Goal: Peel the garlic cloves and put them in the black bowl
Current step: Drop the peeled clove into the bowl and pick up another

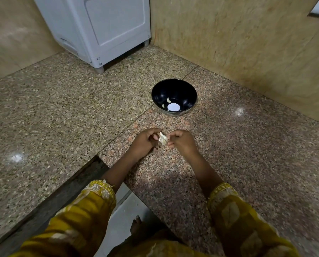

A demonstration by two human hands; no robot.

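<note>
Two cloves (168, 99) in black bowl (159, 89) | left hand (143, 140), right hand (181, 141) both pinch garlic bulb (163, 139)

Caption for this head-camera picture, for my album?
Left hand and right hand hold garlic; two cloves lie in the black bowl.

Both hands (163, 140) pinch a garlic bulb (163, 139) near the black bowl (174, 89).
</note>
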